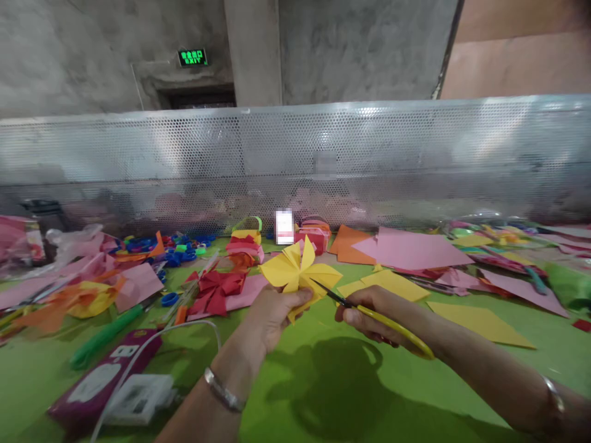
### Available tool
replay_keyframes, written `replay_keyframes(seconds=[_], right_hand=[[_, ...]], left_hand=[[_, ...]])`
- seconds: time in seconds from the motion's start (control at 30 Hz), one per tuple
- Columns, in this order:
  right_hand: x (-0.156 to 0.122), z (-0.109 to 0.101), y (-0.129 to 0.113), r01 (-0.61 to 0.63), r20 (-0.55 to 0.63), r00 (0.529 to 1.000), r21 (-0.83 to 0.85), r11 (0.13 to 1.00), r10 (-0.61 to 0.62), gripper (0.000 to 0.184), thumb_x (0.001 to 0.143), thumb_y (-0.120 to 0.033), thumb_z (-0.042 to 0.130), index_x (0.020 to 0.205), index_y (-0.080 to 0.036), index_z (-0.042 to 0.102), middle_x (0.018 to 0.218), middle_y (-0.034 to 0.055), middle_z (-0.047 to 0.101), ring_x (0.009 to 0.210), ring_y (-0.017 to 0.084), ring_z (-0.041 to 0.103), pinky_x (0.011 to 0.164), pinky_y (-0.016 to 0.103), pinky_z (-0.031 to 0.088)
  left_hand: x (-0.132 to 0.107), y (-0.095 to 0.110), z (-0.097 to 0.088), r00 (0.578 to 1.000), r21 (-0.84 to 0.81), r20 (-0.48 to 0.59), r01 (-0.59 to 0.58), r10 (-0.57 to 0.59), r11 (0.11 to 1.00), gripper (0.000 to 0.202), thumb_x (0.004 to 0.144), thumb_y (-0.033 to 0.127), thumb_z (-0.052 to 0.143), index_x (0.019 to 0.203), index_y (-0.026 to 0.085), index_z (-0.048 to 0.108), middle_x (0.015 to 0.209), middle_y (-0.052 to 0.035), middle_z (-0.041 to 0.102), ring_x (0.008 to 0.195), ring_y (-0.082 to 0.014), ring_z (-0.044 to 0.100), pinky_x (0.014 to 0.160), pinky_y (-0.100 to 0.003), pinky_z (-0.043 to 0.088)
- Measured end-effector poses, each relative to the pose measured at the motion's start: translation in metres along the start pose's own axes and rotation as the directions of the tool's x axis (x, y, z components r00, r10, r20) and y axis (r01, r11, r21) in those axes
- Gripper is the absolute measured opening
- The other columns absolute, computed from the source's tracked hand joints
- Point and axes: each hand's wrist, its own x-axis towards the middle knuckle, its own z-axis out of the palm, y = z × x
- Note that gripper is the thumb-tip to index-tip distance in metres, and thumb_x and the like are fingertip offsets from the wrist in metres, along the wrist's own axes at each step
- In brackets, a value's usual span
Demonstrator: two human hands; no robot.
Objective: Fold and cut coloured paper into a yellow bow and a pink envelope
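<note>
My left hand (276,311) pinches a yellow folded-paper flower (299,268) by its lower part, holding it above the green tabletop. The flower's pointed petals fan out around a creased centre. In my right hand (376,311) is a pair of scissors (404,332) with yellow handles and dark blades. The hand grips them near the pivot, with the handles pointing back along the forearm. Their tips reach the flower's right side; whether they touch the paper I cannot tell. Yellow paper sheets (478,323) lie beyond and right of my right hand.
A red paper flower (217,289) and a green tube-like item (106,335) lie to the left. Nearer are a purple box (104,381) and a white charger (141,400) with a cable. Pink sheets (415,248) lie at the back, before a perforated metal panel (295,147).
</note>
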Motion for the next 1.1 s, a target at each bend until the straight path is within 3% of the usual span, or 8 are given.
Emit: replay_keyframes(seconds=[0.37,0.57,0.77,0.93,1.1], right_hand=[[-0.002,0.0,-0.008,-0.07,0.0,0.998,0.015,0.997,0.07,0.044,0.071,-0.061,0.055,0.069,-0.017,0.051,0.045,-0.0072,0.037,0.039,0.006,0.03,0.035,0.017,0.023],[0.0,0.001,-0.009,-0.095,-0.047,0.994,0.019,0.995,0.096,0.046,0.067,-0.063,0.056,0.059,-0.018,0.047,0.039,-0.0075,0.036,0.035,0.006,0.031,0.035,0.018,0.024],[0.0,-0.001,-0.003,-0.037,-0.037,0.999,0.032,0.999,0.038,0.036,0.069,-0.052,0.061,0.064,-0.017,0.055,0.036,-0.008,0.038,0.032,0.006,0.032,0.035,0.019,0.025],[0.001,0.0,-0.003,-0.049,-0.066,0.997,0.019,0.999,0.05,0.039,0.069,-0.049,0.06,0.051,-0.019,0.043,0.033,-0.0078,0.034,0.031,0.006,0.031,0.034,0.018,0.023],[0.002,0.001,-0.003,-0.049,-0.058,0.997,-0.011,0.999,0.048,0.038,0.071,-0.047,0.058,0.052,-0.019,0.04,0.039,-0.0064,0.038,0.036,0.005,0.033,0.035,0.017,0.024]], left_hand=[[0.001,-0.001,-0.002,0.999,0.019,0.026,-0.024,0.023,1.0,0.027,0.058,-0.002,0.072,0.081,0.013,0.069,0.085,-0.0072,0.072,0.067,-0.0139,0.066,0.059,-0.021,0.051],[0.0,0.0,-0.001,0.998,0.018,0.04,-0.055,0.054,0.998,0.028,0.056,0.0,0.075,0.079,0.013,0.069,0.087,-0.0077,0.073,0.072,-0.016,0.067,0.068,-0.025,0.053],[0.001,-0.002,-0.002,0.998,0.049,0.029,-0.051,0.05,0.997,0.03,0.054,0.002,0.076,0.08,0.014,0.07,0.086,-0.008,0.073,0.07,-0.0162,0.067,0.067,-0.026,0.052],[0.003,-0.003,-0.004,0.996,0.075,0.046,-0.081,0.078,0.994,0.031,0.052,0.006,0.078,0.081,0.014,0.07,0.091,-0.0089,0.072,0.074,-0.0182,0.067,0.07,-0.028,0.052],[0.003,-0.005,-0.007,0.992,0.099,0.069,-0.115,0.109,0.988,0.034,0.048,0.011,0.081,0.08,0.016,0.07,0.096,-0.0086,0.072,0.078,-0.0187,0.067,0.072,-0.027,0.052]])
